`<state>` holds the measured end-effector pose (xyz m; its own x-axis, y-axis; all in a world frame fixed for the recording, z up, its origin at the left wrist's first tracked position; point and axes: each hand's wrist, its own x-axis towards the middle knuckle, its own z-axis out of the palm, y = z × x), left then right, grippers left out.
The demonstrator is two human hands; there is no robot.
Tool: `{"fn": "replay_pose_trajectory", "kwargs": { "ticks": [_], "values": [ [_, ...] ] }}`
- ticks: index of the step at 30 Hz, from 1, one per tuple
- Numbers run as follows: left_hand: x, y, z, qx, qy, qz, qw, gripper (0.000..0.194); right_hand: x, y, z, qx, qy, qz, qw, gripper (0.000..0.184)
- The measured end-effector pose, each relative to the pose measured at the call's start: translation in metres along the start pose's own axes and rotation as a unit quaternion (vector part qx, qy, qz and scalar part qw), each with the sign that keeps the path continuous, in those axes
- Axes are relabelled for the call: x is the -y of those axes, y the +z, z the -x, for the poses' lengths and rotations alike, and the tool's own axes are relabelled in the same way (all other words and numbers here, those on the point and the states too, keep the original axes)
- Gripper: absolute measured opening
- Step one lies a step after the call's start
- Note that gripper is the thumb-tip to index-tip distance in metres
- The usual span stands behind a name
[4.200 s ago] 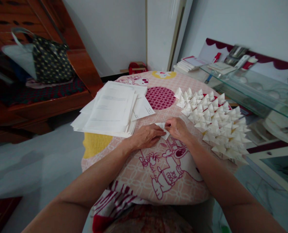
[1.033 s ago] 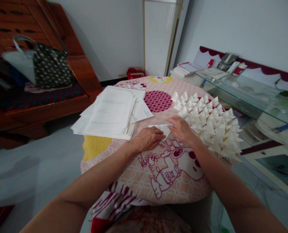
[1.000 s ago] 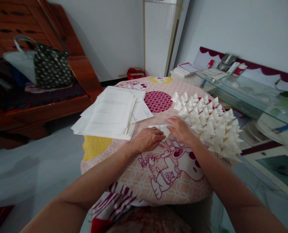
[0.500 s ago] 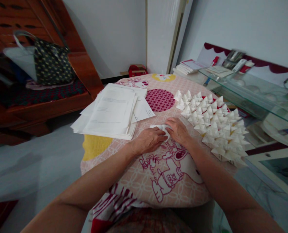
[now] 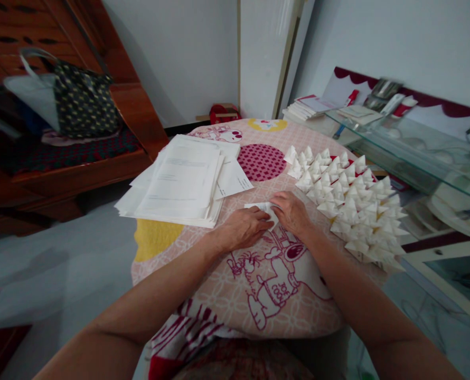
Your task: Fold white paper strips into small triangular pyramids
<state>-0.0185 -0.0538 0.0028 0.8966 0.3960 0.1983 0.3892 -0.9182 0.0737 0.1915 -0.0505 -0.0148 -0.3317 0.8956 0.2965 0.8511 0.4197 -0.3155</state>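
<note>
A small piece of folded white paper (image 5: 272,217) lies on the patterned tablecloth (image 5: 235,293), between my two hands. My left hand (image 5: 245,228) has its fingers curled onto the paper's left side and pressing it. On the paper's right edge, the fingers of my right hand (image 5: 291,212) pinch it, thumb hidden. A stack of printed paper sheets (image 5: 179,182) rests beyond my left hand. Many white folded paper pieces with pointed tips (image 5: 348,203) stand in close rows to the right of my right hand.
A glass shelf (image 5: 413,150) with books (image 5: 308,107) and small items runs along the right. A framed picture (image 5: 457,272) lies below it. At the left stands a wooden bench (image 5: 135,119) holding a dark patterned bag (image 5: 84,100). A red object (image 5: 224,113) is on the floor behind the table.
Both hands stay at the folded paper, in almost the same place. The view has shifted very slightly.
</note>
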Motion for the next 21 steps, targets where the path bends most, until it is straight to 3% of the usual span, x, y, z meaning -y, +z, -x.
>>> {"fn": "replay_pose_trajectory", "kwargs": {
  "ticks": [6, 14, 21],
  "values": [
    [-0.002, 0.000, 0.000, -0.004, -0.010, 0.031, 0.999, 0.025, -0.002, 0.000, -0.006, -0.047, -0.001, -0.054, 0.997, 0.012],
    [-0.002, 0.002, 0.003, -0.012, -0.031, 0.052, 0.998, 0.027, -0.005, -0.008, -0.008, 0.010, 0.103, -0.029, 0.994, 0.010],
    [-0.002, 0.000, 0.003, -0.006, -0.034, 0.053, 0.998, 0.027, 0.000, -0.009, -0.007, 0.016, 0.025, 0.021, 0.999, 0.013]
  ]
}}
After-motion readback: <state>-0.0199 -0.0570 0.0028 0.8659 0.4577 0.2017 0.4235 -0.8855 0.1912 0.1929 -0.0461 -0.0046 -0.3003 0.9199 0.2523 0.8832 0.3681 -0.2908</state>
